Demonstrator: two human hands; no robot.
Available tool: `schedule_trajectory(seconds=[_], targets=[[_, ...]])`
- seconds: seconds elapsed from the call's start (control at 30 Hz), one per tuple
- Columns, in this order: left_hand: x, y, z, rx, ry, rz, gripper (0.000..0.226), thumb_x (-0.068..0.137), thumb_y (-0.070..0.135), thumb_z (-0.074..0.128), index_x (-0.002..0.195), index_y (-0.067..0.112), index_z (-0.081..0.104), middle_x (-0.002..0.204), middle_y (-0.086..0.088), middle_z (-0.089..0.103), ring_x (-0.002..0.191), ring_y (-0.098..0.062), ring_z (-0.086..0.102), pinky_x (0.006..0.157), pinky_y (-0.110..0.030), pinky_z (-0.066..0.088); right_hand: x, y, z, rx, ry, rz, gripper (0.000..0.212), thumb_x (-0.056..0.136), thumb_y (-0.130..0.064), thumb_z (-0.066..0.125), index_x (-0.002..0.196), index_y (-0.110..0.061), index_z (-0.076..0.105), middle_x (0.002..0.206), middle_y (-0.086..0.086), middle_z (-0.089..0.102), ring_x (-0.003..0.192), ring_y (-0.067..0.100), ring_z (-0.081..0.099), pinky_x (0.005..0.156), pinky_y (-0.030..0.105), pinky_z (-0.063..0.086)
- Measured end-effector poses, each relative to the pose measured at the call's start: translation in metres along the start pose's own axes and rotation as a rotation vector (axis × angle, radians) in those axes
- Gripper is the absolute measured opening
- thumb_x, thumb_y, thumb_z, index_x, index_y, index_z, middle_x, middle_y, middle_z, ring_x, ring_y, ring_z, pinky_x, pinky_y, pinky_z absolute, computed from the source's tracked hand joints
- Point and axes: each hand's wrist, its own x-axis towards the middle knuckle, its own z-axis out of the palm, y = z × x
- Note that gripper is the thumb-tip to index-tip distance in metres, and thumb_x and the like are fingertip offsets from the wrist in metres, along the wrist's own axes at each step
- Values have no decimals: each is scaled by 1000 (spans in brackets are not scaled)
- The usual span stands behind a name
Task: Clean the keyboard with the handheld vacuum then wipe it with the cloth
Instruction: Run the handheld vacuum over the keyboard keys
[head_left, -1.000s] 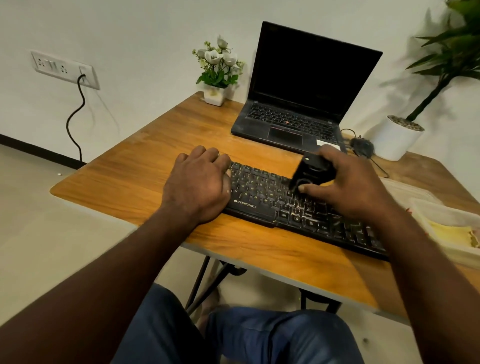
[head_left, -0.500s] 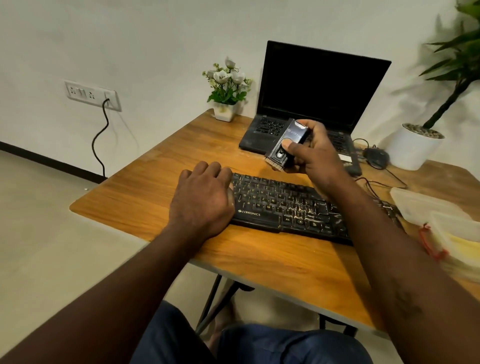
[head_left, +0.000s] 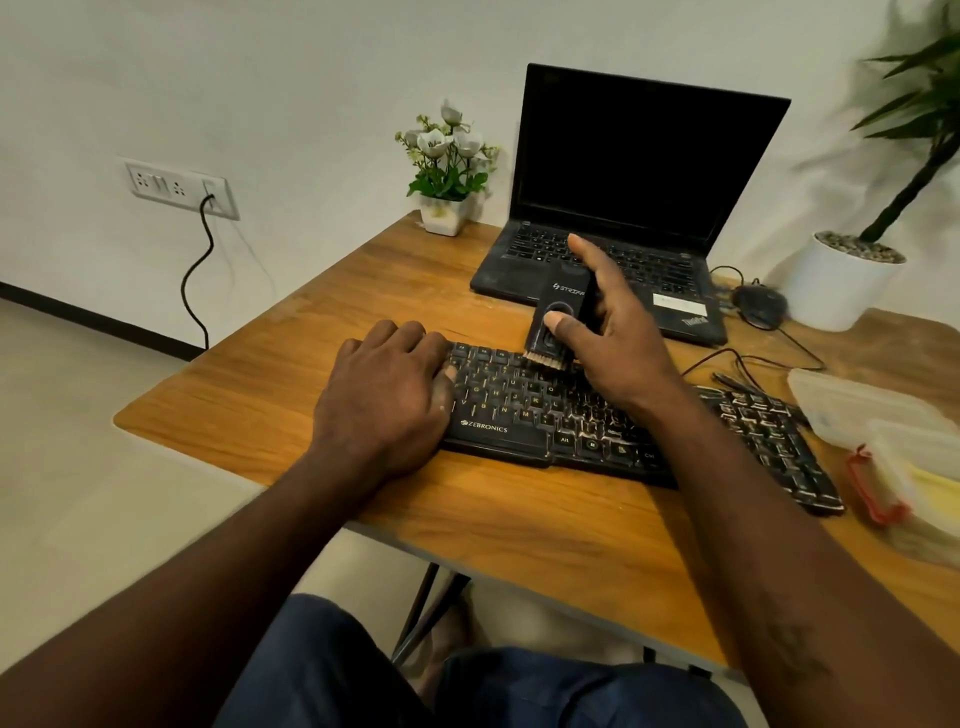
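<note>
Centrally, the right hand holds the handheld vacuum upright, its grip closed round the body with the thumb on the front face. The brush tip touches the far key rows of the keyboard, which lies on the tabletop just near of the laptop. The left hand rests on the keyboard's left end, grip relaxed, holding nothing. Risk: a hard, steep stroke could catch a keycap, and easing the left hand might let the keyboard slide.
</note>
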Motion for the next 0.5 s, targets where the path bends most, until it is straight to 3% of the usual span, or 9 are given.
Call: schedule_trajectory(seconds=[0.2,0.27,0.33,0.4,0.5], targets=[[2,-3,3,5,-7,-7,35,100,46,35,115,22,57,111,3,58,106,-17,47,91,-42,42,2,-2,3,-64,-43,1,87,97,-22,72,157,-57,20,154,-4,47,133,22,56,106,55,53],[2,-2,3,3,-3,-5,34,102,46,38,116,22,57,112,3,58,107,-17,47,92,-43,42,0,-3,5,-78,-37,-16,86,98,-22,70,160,-51,18,142,-8,53,122,13,62,103,46,56],[2,-1,3,5,2,-5,33,102,46,39,116,22,57,112,2,58,108,-18,47,92,-43,42,1,-2,6,-143,-10,-39,90,98,-24,71,162,-47,13,143,0,58,117,11,62,95,30,58],[3,-1,4,6,3,-3,33,102,47,39,116,22,57,112,2,58,108,-18,47,91,-42,41,2,-3,9,-244,25,-41,96,94,-28,76,164,-42,11,145,9,59,117,15,63,79,11,47],[3,-2,4,10,4,0,34,102,48,37,116,23,56,112,2,58,107,-18,47,91,-42,40,4,-6,11,-318,26,-67,83,91,-32,79,160,-30,32,139,10,63,118,19,64,74,9,41]])
